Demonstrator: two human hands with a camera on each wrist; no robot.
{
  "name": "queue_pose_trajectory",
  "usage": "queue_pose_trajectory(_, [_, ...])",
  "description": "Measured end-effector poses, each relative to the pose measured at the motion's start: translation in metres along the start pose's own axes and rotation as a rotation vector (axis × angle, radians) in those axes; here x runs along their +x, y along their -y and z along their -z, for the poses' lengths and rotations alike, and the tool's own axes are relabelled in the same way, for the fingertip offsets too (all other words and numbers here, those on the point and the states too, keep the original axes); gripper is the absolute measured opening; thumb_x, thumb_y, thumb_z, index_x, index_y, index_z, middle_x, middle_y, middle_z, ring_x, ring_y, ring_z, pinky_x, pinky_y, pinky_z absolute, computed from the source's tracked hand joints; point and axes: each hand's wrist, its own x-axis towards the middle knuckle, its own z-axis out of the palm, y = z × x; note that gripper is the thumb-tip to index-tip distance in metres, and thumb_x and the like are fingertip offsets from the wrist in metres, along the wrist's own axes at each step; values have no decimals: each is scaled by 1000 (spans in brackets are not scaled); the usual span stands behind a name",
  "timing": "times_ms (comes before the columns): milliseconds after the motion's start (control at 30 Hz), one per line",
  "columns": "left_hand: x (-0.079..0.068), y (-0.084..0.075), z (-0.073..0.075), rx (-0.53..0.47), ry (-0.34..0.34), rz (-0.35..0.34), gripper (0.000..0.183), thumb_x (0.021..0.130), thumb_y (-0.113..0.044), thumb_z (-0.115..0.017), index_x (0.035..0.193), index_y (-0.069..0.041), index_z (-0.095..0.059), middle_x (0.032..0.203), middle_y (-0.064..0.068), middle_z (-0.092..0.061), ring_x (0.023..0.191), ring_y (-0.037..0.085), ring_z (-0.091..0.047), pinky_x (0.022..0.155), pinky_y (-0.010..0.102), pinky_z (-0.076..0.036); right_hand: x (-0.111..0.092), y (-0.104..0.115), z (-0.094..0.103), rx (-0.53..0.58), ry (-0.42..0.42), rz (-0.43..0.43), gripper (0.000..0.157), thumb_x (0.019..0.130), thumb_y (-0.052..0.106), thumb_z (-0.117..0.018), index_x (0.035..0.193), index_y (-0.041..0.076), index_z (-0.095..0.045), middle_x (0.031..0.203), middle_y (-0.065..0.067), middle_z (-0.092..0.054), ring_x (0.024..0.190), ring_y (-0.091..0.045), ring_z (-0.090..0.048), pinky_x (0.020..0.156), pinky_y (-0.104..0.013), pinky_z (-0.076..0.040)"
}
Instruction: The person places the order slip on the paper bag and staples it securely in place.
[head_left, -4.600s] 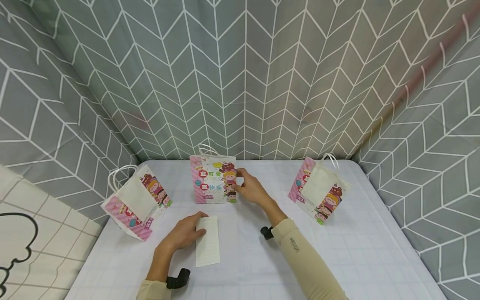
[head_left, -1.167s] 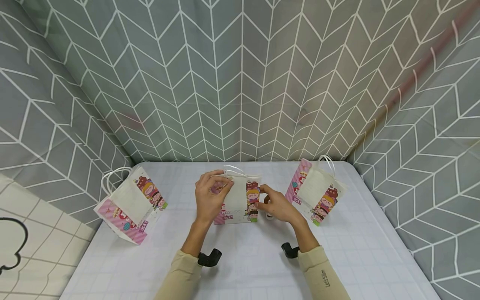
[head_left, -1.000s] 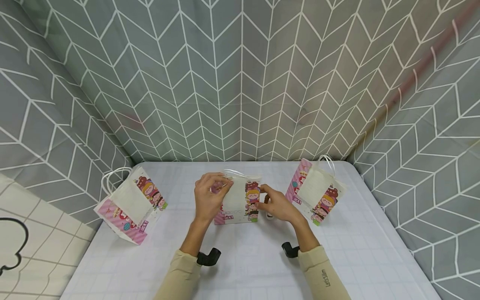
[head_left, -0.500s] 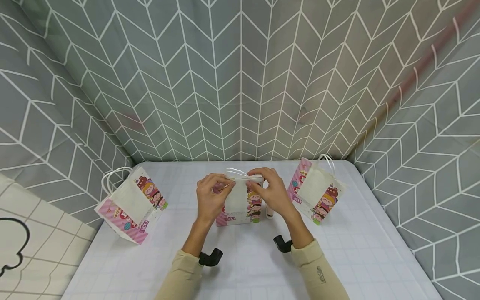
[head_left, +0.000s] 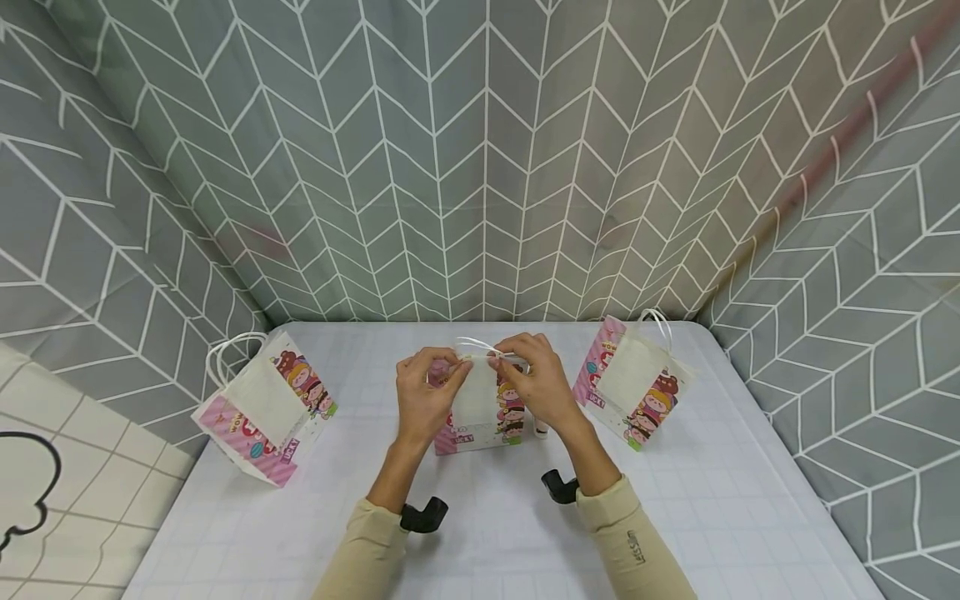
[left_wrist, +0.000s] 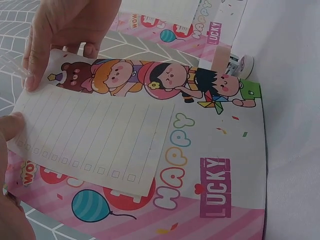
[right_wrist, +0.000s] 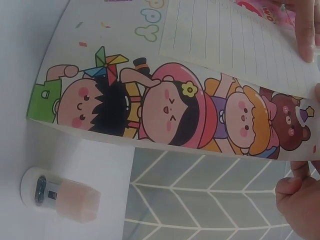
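Note:
In the head view a paper gift bag (head_left: 459, 442) with pink stripes and cartoon figures stands at the table's middle. A lined sheet of paper (head_left: 474, 398) with a column of checkboxes lies against its front, top edge at the bag's mouth. My left hand (head_left: 423, 396) pinches the sheet's top left corner against the bag. At the top right corner my right hand (head_left: 542, 382) pinches sheet and bag the same way. The white handles rise between both hands. A small pink-and-white object (right_wrist: 62, 196) with a metal piece, like a mini stapler, stands beside the bag's right side.
Another such bag (head_left: 300, 433) leans at the left, and a third bag (head_left: 652, 417) at the right; each has a pale sheet on its front. A grey patterned curtain (head_left: 480, 167) hangs behind the white table (head_left: 495, 533).
The sheet, earlier flat on the table under my left hand, is now on the bag's front. The bag has come nearer. My right hand has moved from its side up to the top edge.

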Motion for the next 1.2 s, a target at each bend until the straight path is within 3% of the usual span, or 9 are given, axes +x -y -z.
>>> queue_pose_trajectory(233, [-1, -4, -1, 4, -21, 104, 23, 82, -18, -85, 95, -11, -67, 97, 6, -74, 95, 28, -55, 90, 44, -31, -1, 0, 0, 10, 0, -13, 18, 94, 25, -72, 105, 12, -76, 109, 2, -70, 98, -17, -51, 85, -48, -45])
queue_pose_trajectory(400, [0, -2, 0, 25, -6, 75, 22, 84, -21, -83, 97, -10, -70, 96, 8, -75, 90, 28, -59, 92, 44, -31, -1, 1, 0, 25, 8, -10, 17, 95, 25, -71, 105, 13, -77, 109, 2, -70, 96, -17, -50, 84, -52, -45])
queue_pose_trajectory(700, [1, -1, 0, 40, 0, 12, 21, 83, -17, -83, 97, -5, -74, 93, 9, -77, 86, 28, -68, 94, 46, -31, -1, -2, -1, 15, 15, -3, 17, 96, 26, -70, 106, 15, -78, 110, 3, -70, 96, -16, -49, 83, -50, -44])
queue_pose_trajectory(867, [1, 0, 0, 32, 3, 15, 21, 83, -18, -83, 96, -5, -74, 92, 9, -77, 84, 27, -67, 93, 44, -31, -2, -2, -1, 12, 16, -10, 16, 96, 26, -70, 105, 16, -77, 109, 4, -70, 96, -15, -49, 82, -46, -44])
queue_pose_trajectory(1200, [0, 1, 0, 21, 15, 33, 19, 85, -19, -81, 96, -6, -74, 92, 9, -77, 85, 27, -68, 94, 44, -30, -2, -2, -2, 14, 17, -12, 18, 96, 28, -69, 106, 15, -77, 110, 4, -69, 95, -17, -49, 82, -51, -44])
